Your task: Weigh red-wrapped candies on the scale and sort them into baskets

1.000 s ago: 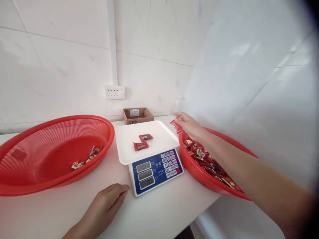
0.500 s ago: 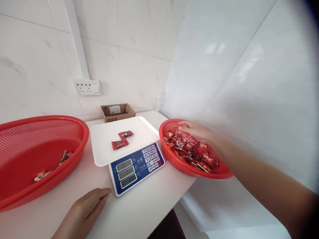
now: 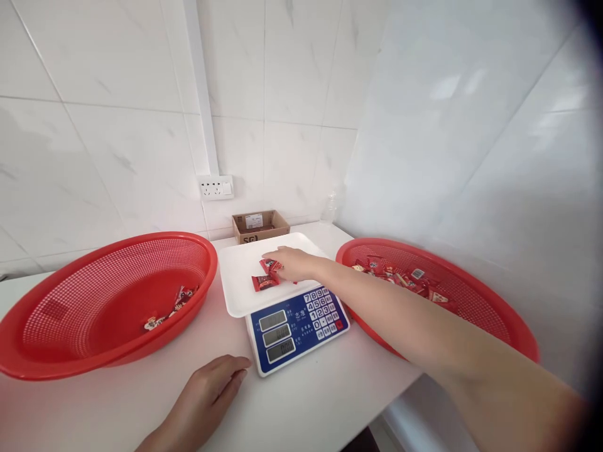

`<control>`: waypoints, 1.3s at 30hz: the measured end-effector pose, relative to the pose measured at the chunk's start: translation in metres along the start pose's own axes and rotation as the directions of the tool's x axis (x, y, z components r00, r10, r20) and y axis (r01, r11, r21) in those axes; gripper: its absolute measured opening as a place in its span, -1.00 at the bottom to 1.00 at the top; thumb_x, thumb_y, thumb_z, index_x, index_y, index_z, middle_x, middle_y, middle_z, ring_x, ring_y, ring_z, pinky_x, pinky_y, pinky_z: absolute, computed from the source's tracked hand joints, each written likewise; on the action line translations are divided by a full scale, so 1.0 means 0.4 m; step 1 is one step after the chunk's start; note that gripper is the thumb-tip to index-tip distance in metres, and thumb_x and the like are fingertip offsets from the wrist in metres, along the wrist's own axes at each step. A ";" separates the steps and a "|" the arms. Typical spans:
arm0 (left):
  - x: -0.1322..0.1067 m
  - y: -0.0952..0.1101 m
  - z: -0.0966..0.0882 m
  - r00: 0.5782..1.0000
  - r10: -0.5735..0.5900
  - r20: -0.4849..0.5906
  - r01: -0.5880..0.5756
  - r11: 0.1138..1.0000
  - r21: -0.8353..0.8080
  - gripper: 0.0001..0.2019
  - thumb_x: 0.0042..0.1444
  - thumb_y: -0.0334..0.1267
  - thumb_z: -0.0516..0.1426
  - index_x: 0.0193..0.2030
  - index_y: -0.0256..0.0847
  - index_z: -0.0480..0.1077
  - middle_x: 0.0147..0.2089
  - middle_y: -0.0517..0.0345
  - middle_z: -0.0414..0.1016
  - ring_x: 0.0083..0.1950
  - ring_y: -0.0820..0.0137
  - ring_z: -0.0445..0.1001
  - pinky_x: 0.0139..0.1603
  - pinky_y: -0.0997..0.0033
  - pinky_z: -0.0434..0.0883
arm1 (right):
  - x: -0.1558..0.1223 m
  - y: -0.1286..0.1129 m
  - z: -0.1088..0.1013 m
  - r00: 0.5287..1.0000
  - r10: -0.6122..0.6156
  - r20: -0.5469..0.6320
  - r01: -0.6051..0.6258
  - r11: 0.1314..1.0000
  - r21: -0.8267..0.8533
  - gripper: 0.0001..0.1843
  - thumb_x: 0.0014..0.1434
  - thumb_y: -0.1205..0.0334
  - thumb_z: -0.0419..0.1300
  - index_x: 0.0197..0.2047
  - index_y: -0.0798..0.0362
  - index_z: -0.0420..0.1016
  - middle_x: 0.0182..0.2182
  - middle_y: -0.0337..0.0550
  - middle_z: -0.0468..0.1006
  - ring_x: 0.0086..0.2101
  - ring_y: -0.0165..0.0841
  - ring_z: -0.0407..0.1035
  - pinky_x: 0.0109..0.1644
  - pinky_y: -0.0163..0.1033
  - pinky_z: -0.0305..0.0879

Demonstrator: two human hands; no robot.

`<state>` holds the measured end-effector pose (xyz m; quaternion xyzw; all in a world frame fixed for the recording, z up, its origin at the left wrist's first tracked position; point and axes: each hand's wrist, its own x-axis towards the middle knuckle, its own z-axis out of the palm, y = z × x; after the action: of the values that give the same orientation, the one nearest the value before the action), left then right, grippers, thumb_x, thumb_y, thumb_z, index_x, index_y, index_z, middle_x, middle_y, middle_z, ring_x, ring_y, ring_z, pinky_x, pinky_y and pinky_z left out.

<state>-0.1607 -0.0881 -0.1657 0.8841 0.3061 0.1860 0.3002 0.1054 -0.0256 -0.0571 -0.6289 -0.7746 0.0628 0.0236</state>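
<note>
From the head-worn camera, here's the action: the right hand is over the white pan of a blue-fronted weighing scale, right at the little red packets! Its fingers are bent, fingertips down against the wrappers; whether they have a grip or merely touch, I can't tell, since the back of the hand hides the contact. One packet lies plain to see on the pan, with another by the fingertips just behind it, and a scrap of red peeks out under the hand's near edge.

Over to the left hand, low on the counter: fingers loosely curled, thumb alongside, fingertips just beside the scale's near corner. Nothing shows in it, but the palm is hidden, so how tightly it closes I can't say.

The scale's lower two windows show zeros; the top one is too faint to read. On the left, a red basket with a few packets near its right side. On the right, another red basket, a spread of red packets inside, the right forearm cutting across the view. Behind the pan, a small cardboard box, and a wall socket above it to the left.
</note>
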 end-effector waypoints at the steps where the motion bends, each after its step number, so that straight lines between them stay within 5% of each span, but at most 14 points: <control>1: 0.000 -0.001 0.001 1.000 -0.004 0.004 0.004 1.000 0.001 -0.77 0.21 -0.18 -0.06 -0.10 -0.02 0.37 -0.14 0.20 0.50 -0.15 0.44 0.47 -0.16 0.56 0.41 | 0.008 -0.005 0.006 1.000 -0.006 -0.004 0.006 1.000 -0.029 -0.39 0.02 0.36 0.08 0.18 -0.06 0.22 0.07 -0.06 0.36 -0.02 -0.16 0.30 -0.06 -0.18 0.25; 11: 0.004 -0.010 0.008 1.000 -0.017 0.022 0.017 0.999 -0.033 -0.76 0.20 -0.17 -0.06 -0.10 -0.01 0.38 -0.14 0.20 0.50 -0.15 0.40 0.47 -0.17 0.51 0.42 | 0.034 0.016 0.037 0.987 0.058 -0.147 -0.061 0.998 -0.011 -0.67 -0.07 0.26 0.17 -0.17 0.05 0.48 -0.11 0.05 0.45 -0.07 -0.05 0.28 -0.15 -0.10 0.25; 17: 0.002 0.005 -0.005 1.000 -0.019 0.000 0.019 1.000 0.002 -0.75 0.21 -0.16 -0.07 -0.10 -0.03 0.38 -0.14 0.17 0.50 -0.15 0.39 0.48 -0.17 0.49 0.43 | 0.035 0.003 0.017 0.949 0.081 -0.304 -0.012 0.975 0.220 -0.78 0.07 0.22 0.11 -0.17 0.02 0.35 -0.19 -0.13 0.52 -0.20 -0.30 0.38 -0.18 -0.20 0.28; 22: -0.002 -0.014 -0.004 0.999 0.006 -0.050 -0.005 0.999 0.034 -0.76 0.19 -0.16 -0.04 -0.09 -0.03 0.39 -0.16 0.21 0.52 -0.17 0.42 0.50 -0.20 0.57 0.43 | -0.044 0.073 -0.050 0.820 0.295 -0.491 0.172 0.691 0.702 -0.79 0.08 0.27 0.13 -0.18 0.08 0.29 -0.23 -0.12 0.53 -0.33 -0.43 0.41 -0.23 -0.27 0.35; 24: -0.001 -0.030 0.001 0.997 0.007 -0.076 -0.003 0.999 0.043 -0.77 0.17 -0.14 -0.01 -0.10 -0.03 0.39 -0.15 0.23 0.52 -0.15 0.42 0.50 -0.19 0.60 0.43 | -0.118 0.129 -0.075 0.810 0.379 -0.448 0.108 0.655 0.748 -0.79 0.04 0.28 0.18 -0.21 0.09 0.33 -0.24 -0.12 0.54 -0.32 -0.41 0.42 -0.20 -0.26 0.35; 28: 0.002 -0.062 0.017 0.995 0.030 -0.091 -0.026 0.999 0.047 -0.75 0.12 -0.10 0.04 -0.09 -0.01 0.39 -0.16 0.27 0.53 -0.16 0.42 0.51 -0.22 0.63 0.44 | -0.320 0.249 -0.097 0.810 0.561 -0.170 -0.243 0.585 0.774 -0.71 0.09 0.14 0.13 -0.12 0.07 0.40 -0.15 -0.09 0.53 -0.22 -0.33 0.43 -0.15 -0.22 0.35; 33: 0.004 -0.087 0.035 0.995 0.029 -0.091 -0.023 0.998 0.061 -0.73 0.10 -0.07 0.05 -0.06 0.03 0.39 -0.17 0.29 0.54 -0.18 0.40 0.53 -0.23 0.60 0.46 | -0.551 0.347 -0.034 0.797 0.571 0.197 -0.597 0.696 0.398 -0.26 -0.29 0.09 0.39 0.03 0.01 0.41 0.01 -0.04 0.44 -0.03 -0.14 0.34 -0.04 -0.18 0.30; 36: 0.005 -0.093 0.040 0.997 0.012 -0.082 -0.007 0.998 0.061 -0.73 0.10 -0.06 0.05 -0.07 0.04 0.39 -0.16 0.28 0.54 -0.16 0.37 0.52 -0.21 0.56 0.47 | -0.609 0.356 0.043 0.690 0.650 0.320 -0.710 0.695 0.119 0.02 -0.41 0.17 0.41 0.20 0.00 0.22 0.16 0.13 0.23 -0.10 -0.06 0.39 -0.13 -0.14 0.33; 39: 0.006 -0.094 0.040 0.997 0.004 -0.082 0.002 0.997 0.077 -0.74 0.09 -0.05 0.04 -0.09 0.03 0.40 -0.17 0.27 0.54 -0.17 0.37 0.53 -0.22 0.55 0.47 | -0.608 0.350 0.100 0.658 0.692 0.296 -0.729 0.684 0.020 0.09 -0.35 0.27 0.35 0.28 -0.10 0.03 0.26 0.18 -0.05 -0.21 -0.08 0.45 -0.30 -0.17 0.34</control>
<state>-0.1668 -0.0693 -0.2014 0.8868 0.3247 0.2101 0.2530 0.2872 -0.2377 -0.1040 -0.8641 -0.4560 0.2034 -0.0636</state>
